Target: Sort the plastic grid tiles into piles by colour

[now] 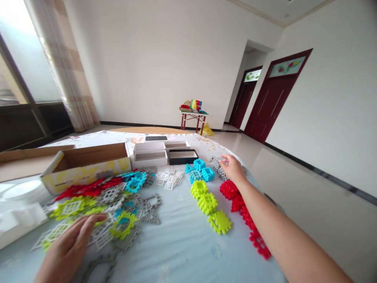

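Note:
My left hand hovers over or rests on the near left of a mixed heap of plastic building pieces, its fingers stretched out together and nothing visible in them. Close to it lie a lime-green gear-edged piece, white lattice panels and grey frame pieces. My right hand reaches to the far right, at a grey stack of pieces. Its thumb and forefinger are slightly apart; I see nothing between them. Beside that arm runs a row of red pieces. Lime-green stacks and blue stacks stand left of it.
Behind the heap stands an open cardboard box. White trays and a black box sit at the table's back, near a dark phone-like slab. White packaging lies at left. A small table stands by the wall.

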A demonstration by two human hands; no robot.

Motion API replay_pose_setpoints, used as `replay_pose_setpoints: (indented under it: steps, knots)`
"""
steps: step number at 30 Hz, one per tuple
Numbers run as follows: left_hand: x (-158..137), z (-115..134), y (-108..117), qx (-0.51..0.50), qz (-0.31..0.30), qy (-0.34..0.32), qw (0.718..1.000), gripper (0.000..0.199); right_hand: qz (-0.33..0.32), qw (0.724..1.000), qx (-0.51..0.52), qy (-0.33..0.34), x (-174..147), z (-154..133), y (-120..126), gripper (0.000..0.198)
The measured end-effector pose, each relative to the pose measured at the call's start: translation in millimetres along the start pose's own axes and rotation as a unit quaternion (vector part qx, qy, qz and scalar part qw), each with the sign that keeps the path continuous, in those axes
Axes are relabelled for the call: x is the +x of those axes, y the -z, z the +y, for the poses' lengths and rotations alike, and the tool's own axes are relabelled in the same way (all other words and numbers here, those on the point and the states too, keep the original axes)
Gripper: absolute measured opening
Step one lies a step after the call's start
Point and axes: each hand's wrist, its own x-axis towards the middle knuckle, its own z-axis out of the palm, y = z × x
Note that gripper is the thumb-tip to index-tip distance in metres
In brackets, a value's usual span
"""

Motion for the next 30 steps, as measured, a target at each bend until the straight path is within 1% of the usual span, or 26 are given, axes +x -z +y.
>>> replay_pose_setpoints:
  steps: [2,3,5,8,11,14,18,21,25,28,30]
  knots:
    - [-1.9,0.8,4.4,-0.045,-0.031,0.016,0.998,0.049,-0.043,0.995,0.069,0.063,-20.7,-36.2,-16.0,0.029]
    - [-2.5,2.4,6.0,-0.059,-0.039,0.023,0.997,0.048,-0.072,0.986,0.11,0.098,-32.8,-54.5,-24.8,0.028]
    - [-3.4,5.9,8.3,-0.073,-0.043,0.031,0.996,0.046,-0.134,0.968,0.155,0.143,-57.9,-89.0,-43.4,0.025]
    - [-4.6,8.3,10.4,-0.085,-0.046,0.027,0.995,0.044,-0.223,0.935,0.172,0.213,-90.1,-129.4,-71.1,0.024]
    - [-6.0,8.1,12.1,-0.093,-0.043,0.026,0.994,0.041,-0.286,0.906,0.158,0.27,-108.1,-151.9,-93.9,0.032]
    - [-7.4,8.2,13.5,-0.1,-0.037,0.02,0.994,0.04,-0.326,0.892,0.125,0.286,-113.3,-158.2,-107.9,0.034]
    - [-8.0,9.1,13.3,-0.096,-0.029,0.005,0.995,0.04,-0.313,0.906,0.103,0.267,-114.2,-153.5,-110.9,0.02]
    - [-7.6,9.9,12.2,-0.096,-0.034,-0.003,0.995,0.04,-0.294,0.916,0.098,0.254,-117.7,-148.4,-102.1,0.013]
    - [-6.8,10.7,10.9,-0.098,-0.034,-0.008,0.995,0.041,-0.26,0.924,0.11,0.259,-126.0,-143.9,-79.9,0.012]
    - [-6.6,10.7,10.8,-0.1,-0.036,-0.004,0.994,0.04,-0.256,0.919,0.129,0.271,-132.1,-140.0,-63.7,0.016]
    - [-6.6,10.9,11.1,-0.102,-0.035,-0.002,0.994,0.041,-0.266,0.915,0.132,0.273,-135.7,-136.2,-57.8,0.024]
